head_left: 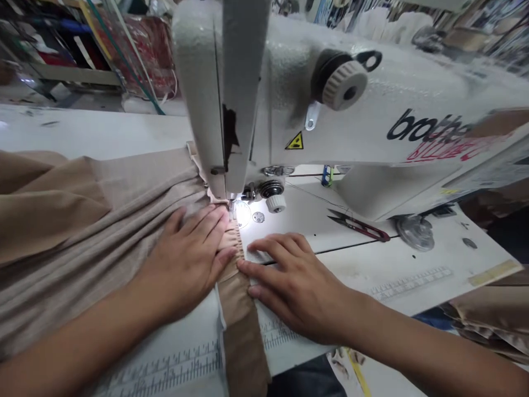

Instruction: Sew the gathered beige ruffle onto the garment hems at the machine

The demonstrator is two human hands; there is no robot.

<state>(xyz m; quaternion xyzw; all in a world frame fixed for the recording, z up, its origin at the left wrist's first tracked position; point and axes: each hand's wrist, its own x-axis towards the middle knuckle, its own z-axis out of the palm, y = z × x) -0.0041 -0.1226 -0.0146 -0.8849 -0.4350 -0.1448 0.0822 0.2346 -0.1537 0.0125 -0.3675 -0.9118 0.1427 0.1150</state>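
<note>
A black-lettered white Brother sewing machine (330, 116) stands over the table, its needle and presser foot (231, 207) lit by a small lamp. Gathered tan fabric (95, 220) spreads to the left and runs under the foot. A darker tan folded band (242, 336) stretches toward me from the foot, with small gathers along its seam. My left hand (185, 259) lies flat on the gathered fabric, thumb close to the seam. My right hand (293, 284) rests beside the band on the white sewing table (363, 270), fingertips at the band's edge. Both hands are close to the foot.
Red-handled thread snips (359, 226) lie on the table right of the foot, near a round metal plate (414, 232). A printed ruler scale (411, 284) runs along the table. More tan cloth (491, 320) hangs at the lower right. Shelves of goods (82, 49) stand behind.
</note>
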